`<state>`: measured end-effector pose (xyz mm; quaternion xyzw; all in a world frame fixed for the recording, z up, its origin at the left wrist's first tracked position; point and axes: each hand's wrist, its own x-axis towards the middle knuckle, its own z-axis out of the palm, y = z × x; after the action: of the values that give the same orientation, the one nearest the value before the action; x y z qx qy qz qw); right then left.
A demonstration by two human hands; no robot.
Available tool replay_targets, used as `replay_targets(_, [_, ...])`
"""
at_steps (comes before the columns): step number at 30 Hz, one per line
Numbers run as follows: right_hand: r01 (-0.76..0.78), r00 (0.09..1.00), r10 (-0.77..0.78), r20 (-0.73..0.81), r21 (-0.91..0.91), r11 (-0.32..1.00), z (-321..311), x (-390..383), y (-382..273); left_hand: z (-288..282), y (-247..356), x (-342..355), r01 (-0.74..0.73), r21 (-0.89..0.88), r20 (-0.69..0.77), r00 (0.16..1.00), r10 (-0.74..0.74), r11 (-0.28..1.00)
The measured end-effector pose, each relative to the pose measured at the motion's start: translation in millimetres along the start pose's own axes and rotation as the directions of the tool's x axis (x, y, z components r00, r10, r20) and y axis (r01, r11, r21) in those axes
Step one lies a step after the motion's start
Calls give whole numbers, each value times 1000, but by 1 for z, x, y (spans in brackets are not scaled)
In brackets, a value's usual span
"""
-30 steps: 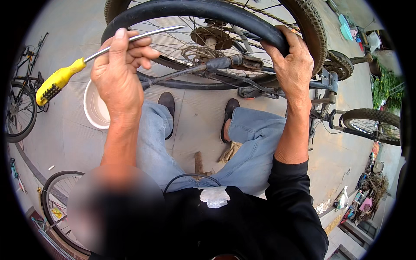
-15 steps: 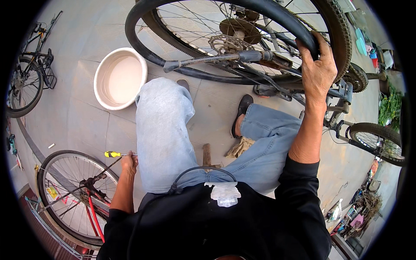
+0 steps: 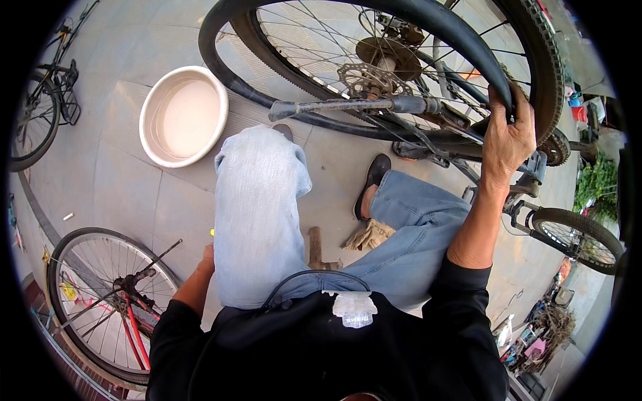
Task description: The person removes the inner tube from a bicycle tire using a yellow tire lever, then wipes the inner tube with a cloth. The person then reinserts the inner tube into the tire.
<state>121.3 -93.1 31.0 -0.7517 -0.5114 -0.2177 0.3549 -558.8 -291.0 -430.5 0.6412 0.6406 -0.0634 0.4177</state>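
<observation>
My right hand (image 3: 508, 137) grips the smooth black rubber tube (image 3: 414, 19) at its right side, with fingers wrapped round it. The tube lies looped over the spoked rear wheel (image 3: 545, 67) of an upturned bicycle, beside its brake disc (image 3: 371, 83) and kickstand (image 3: 334, 105). My left hand (image 3: 208, 252) is low beside my left knee, mostly hidden by it; a sliver of yellow handle (image 3: 212, 232) shows just above it, and its fingers cannot be made out.
A white basin of water (image 3: 148, 117) sits left of my knee. A red-framed bicycle (image 3: 134, 327) is at lower left, another bicycle (image 3: 43, 123) at far left. A tan cloth (image 3: 368, 237) and a wooden-handled tool (image 3: 315, 244) lie between my legs. Clutter (image 3: 548, 327) lines the right edge.
My left hand with the screwdriver has dropped from the wheel to behind my left knee. My right hand still grips the tube and sits farther right and lower in view.
</observation>
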Motion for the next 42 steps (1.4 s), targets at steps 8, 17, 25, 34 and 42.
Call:
replay_targets(8, [53,993,-61,-104,-80,995,-13,-3,11,-243,310,138,-21,-233,-519,848,-106,972])
replay_targets(17, [-69,961,45,-274,-78,995,-32,-5,31,-339,411,249,-271,-17,-635,747,199,963])
replay_targets(25, [-50,949,33,-313,-48,998,-38,-12,44,-325,439,245,-165,50,-587,793,162,985])
replay_targets(34, [79,897,-201,-394,-304,949,-46,-2,45,-360,458,220,-469,-20,-759,582,292,883])
replay_targets(42, [-86,992,66,-109,-184,979,-47,-11,75,-384,496,231,-611,-60,-662,616,426,790])
